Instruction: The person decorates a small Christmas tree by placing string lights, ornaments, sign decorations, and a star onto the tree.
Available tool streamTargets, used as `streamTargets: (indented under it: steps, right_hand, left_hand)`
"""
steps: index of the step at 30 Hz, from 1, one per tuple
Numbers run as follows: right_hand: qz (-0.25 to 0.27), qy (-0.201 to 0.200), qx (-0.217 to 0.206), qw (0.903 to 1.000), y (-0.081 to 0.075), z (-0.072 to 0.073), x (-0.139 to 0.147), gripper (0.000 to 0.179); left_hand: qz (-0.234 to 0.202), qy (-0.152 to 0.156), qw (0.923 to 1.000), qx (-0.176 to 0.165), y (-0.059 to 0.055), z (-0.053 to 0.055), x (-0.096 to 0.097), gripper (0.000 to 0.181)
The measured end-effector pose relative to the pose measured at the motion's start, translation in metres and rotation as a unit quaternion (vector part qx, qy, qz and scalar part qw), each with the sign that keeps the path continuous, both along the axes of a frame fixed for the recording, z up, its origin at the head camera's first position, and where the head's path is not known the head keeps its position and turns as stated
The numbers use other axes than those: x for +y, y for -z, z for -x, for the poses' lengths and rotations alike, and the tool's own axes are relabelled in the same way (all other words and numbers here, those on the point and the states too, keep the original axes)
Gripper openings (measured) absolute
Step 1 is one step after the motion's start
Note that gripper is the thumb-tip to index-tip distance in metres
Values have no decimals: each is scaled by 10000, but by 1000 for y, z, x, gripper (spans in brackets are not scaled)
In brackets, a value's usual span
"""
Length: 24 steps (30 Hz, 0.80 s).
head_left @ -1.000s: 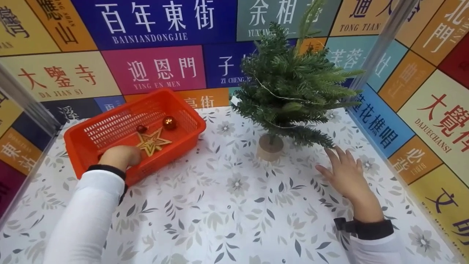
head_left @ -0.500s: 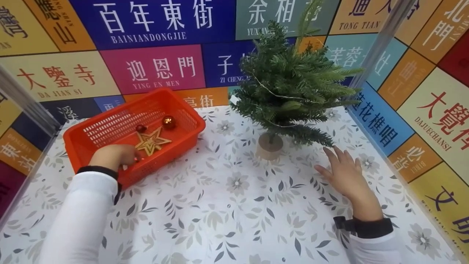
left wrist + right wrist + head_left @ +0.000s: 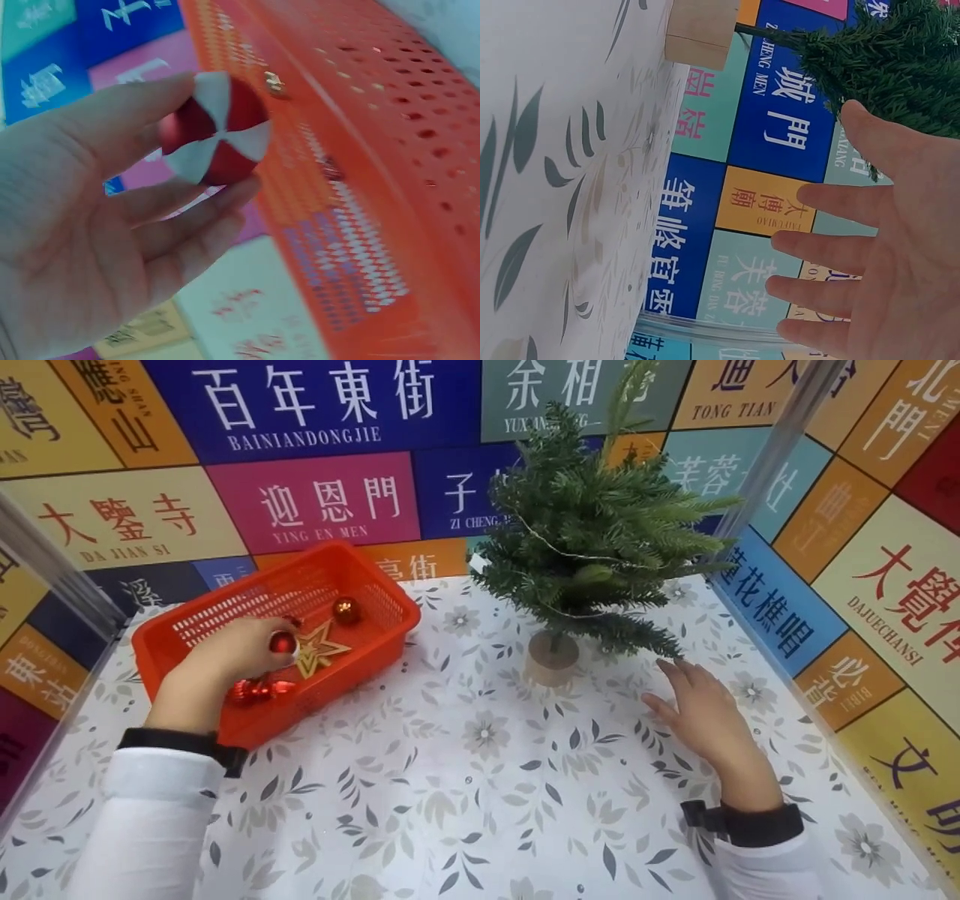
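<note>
My left hand (image 3: pixel 229 652) pinches a red and white striped ball ornament (image 3: pixel 219 129) between thumb and fingers, over the orange-red plastic basket (image 3: pixel 375 660). Inside the basket lie a gold star (image 3: pixel 321 651), a shiny copper-coloured ball (image 3: pixel 346 609) and some red ornaments (image 3: pixel 259 690). My right hand (image 3: pixel 705 712) has its fingers spread and holds nothing; its fingertips are right at the lowest branch of a small green Christmas tree (image 3: pixel 592 525). In the right wrist view that palm (image 3: pixel 915 255) faces the camera, below the tree's branches.
The tree stands on a round wooden base (image 3: pixel 553 660) on a floral white tablecloth (image 3: pixel 480 795). A thin wire string (image 3: pixel 570 556) winds round its branches. Printed panels with large characters (image 3: pixel 315 405) wall the table at the back and sides.
My left hand has risen from the bottom of the basket with the striped ball, uncovering red ornaments beneath it. The right hand has barely moved.
</note>
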State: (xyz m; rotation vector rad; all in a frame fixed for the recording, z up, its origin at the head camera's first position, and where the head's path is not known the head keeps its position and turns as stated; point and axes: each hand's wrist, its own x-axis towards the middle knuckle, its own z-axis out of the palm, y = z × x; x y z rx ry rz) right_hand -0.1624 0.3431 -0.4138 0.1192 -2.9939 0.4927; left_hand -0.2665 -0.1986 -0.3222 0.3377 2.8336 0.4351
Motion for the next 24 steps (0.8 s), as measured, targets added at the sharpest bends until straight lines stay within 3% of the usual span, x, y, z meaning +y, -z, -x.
streamTargets:
  steps: [5, 10, 17, 21, 24]
  right_hand:
    - [-101, -250, 104, 9996, -2, -2, -8, 57]
    - [84, -481, -9, 9988, -9, -5, -18, 51]
    - [430, -653, -2, 9969, -15, -11, -37, 38]
    - [883, -798, 605, 9911, -14, -19, -56, 30]
    - [1381, -992, 1196, 9781, -10, -24, -74, 28]
  left_hand:
    - [-126, 130, 9971, 735, -9, -23, 28, 49]
    - [-931, 536, 9888, 1034, -2, -44, 65, 47]
    - [-2111, 1295, 9601, 1301, 20, -70, 117, 45]
    - [-2551, 1666, 9423, 1391, 35, -82, 140, 43]
    - [-2794, 1858, 9319, 1375, 44, -90, 153, 42]
